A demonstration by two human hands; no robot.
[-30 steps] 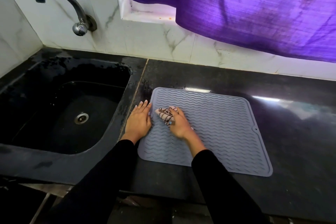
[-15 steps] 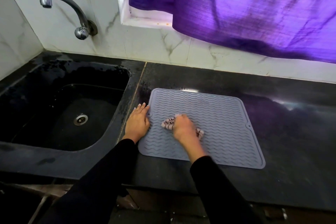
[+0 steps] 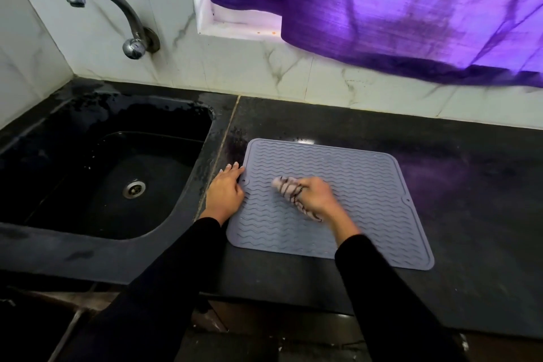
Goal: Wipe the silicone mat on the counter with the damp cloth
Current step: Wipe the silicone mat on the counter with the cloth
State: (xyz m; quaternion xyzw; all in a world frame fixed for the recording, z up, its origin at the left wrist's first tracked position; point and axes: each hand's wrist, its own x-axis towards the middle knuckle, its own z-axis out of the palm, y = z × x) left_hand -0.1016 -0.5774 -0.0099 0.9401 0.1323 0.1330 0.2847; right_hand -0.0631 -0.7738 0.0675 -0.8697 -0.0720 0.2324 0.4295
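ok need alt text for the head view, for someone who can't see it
A person's right hand presses a bunched striped cloth onto a grey ridged mat on a black counter, while the left hand lies flat on the mat's left edge. A black sink with a metal tap sits to the left, and a purple curtain hangs above.

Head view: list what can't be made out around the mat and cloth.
- Cloth: motion-blurred, and partly bunched inside the right hand; its dampness and pattern are unclear.
- Mat: the parts under both hands and the right sleeve are hidden.
- Left hand: whether its fingers press the mat edge is unclear.
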